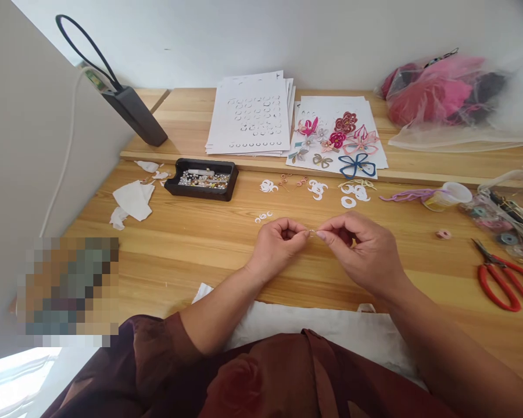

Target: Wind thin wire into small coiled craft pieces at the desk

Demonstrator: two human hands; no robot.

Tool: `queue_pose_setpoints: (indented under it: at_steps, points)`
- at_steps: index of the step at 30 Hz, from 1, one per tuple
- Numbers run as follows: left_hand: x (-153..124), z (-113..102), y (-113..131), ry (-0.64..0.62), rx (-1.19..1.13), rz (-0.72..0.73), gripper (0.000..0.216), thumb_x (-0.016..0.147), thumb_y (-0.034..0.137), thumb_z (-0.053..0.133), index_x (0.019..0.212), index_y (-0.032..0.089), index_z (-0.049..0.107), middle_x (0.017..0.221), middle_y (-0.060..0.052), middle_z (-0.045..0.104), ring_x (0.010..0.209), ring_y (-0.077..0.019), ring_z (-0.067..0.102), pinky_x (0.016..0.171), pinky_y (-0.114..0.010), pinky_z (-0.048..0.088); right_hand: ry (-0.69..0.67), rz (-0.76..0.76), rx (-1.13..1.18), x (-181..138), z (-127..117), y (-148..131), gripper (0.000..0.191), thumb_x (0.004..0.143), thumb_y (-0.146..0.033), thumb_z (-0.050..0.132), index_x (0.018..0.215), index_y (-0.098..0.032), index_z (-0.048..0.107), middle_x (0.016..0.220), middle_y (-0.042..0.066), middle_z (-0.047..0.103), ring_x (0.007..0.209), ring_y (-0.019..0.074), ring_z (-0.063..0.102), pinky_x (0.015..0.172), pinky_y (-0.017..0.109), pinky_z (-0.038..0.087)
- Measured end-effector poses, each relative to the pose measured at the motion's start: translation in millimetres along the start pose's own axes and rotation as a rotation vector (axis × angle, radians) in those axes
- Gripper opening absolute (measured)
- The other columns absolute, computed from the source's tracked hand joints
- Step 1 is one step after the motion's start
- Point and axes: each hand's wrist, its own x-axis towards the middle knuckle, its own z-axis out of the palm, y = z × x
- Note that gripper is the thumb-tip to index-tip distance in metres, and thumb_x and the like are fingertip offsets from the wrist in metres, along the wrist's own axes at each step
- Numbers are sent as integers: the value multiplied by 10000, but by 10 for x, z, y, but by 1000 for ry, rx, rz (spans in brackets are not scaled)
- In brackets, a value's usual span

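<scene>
My left hand (283, 241) and my right hand (361, 244) meet low over the wooden table (192, 238), fingertips pinched a short way apart. Between them shows a tiny pale piece (312, 232), too small to name, and both pinches are at its ends. Just beyond my left hand lie small white paper crescents (264, 217). Farther back are more white crescent cutouts (269, 186), another group of crescents (317, 189) and a white paper ring (348, 202). Small copper-coloured curled pieces (303, 182) lie among them.
A black tray (230, 186) holds beads. Printed sheets (248, 110) and thread-wrapped flowers (357, 166) lie at the back. On the right are red-handled scissors (497, 284), a plastic cup (457, 196), a spool (443, 234) and a bag of coloured material (440, 98). White tissue (133, 200) lies left.
</scene>
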Motion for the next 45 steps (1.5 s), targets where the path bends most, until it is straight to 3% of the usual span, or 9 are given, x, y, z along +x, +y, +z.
queue_pose_setpoints:
  at_steps: [5, 9, 15, 20, 24, 31, 38, 41, 45]
  points:
    - [-45, 3, 25, -176, 9, -49, 248, 726, 357, 775, 728, 137, 660, 645, 6, 589, 557, -72, 432, 535, -222, 311, -106, 39, 181, 66, -28, 88, 123, 877, -325, 681, 812, -224, 710, 766, 23, 682, 662, 151, 554, 632, 307, 437]
    - [-56, -8, 51, -223, -19, -87, 266, 721, 372, 793, 741, 139, 666, 633, 14, 575, 546, -65, 420, 541, -225, 305, -189, 196, 356, 131, -2, 151, 175, 829, -373, 718, 781, -205, 719, 729, 18, 686, 644, 140, 558, 604, 288, 441]
    - [-31, 3, 38, -134, -145, -69, 321, 695, 418, 823, 749, 142, 667, 648, 18, 580, 526, -54, 417, 535, -228, 316, -209, 383, 480, 153, 39, 210, 328, 724, -491, 798, 771, -182, 700, 564, -32, 550, 483, 85, 417, 455, 241, 315]
    - [11, 14, 12, -11, -232, -43, 362, 672, 448, 836, 735, 152, 637, 575, 41, 539, 501, -57, 412, 522, -227, 316, -232, 440, 586, 111, 92, 248, 342, 732, -511, 803, 785, -189, 701, 593, -30, 546, 473, 74, 396, 444, 235, 298]
    - [23, 12, 6, 53, -212, -16, 335, 697, 427, 818, 732, 148, 636, 558, 39, 535, 506, -62, 421, 526, -222, 328, -235, 418, 551, 103, 98, 206, 306, 743, -488, 798, 785, -195, 721, 598, -20, 567, 483, 81, 418, 456, 241, 325]
    - [24, -4, 0, 110, -112, 13, 264, 740, 372, 781, 732, 148, 643, 569, 37, 541, 524, -68, 430, 530, -215, 340, -112, 251, 267, 37, 84, 70, 189, 823, -400, 726, 821, -212, 737, 728, 36, 696, 589, 142, 537, 539, 289, 421]
    - [12, -8, -20, -7, 63, 58, 188, 736, 302, 751, 743, 136, 662, 712, -16, 647, 610, -90, 514, 574, -219, 386, 7, -170, -79, -23, 50, -6, 70, 870, -210, 659, 826, -230, 709, 738, 27, 672, 629, 150, 538, 593, 304, 416]
    - [-8, -6, -6, -124, 85, 32, 205, 751, 315, 745, 747, 129, 658, 700, -4, 624, 607, -81, 489, 569, -214, 367, 23, -158, -36, 19, 10, 29, 65, 867, -209, 677, 815, -225, 711, 729, 17, 670, 623, 141, 534, 579, 295, 408]
    - [-41, -9, 38, -241, 6, -22, 253, 757, 352, 765, 767, 128, 647, 674, 18, 585, 583, -63, 444, 558, -210, 335, -72, 23, 205, 82, -15, 111, 74, 842, -275, 722, 800, -215, 732, 716, 5, 683, 588, 122, 513, 563, 283, 411]
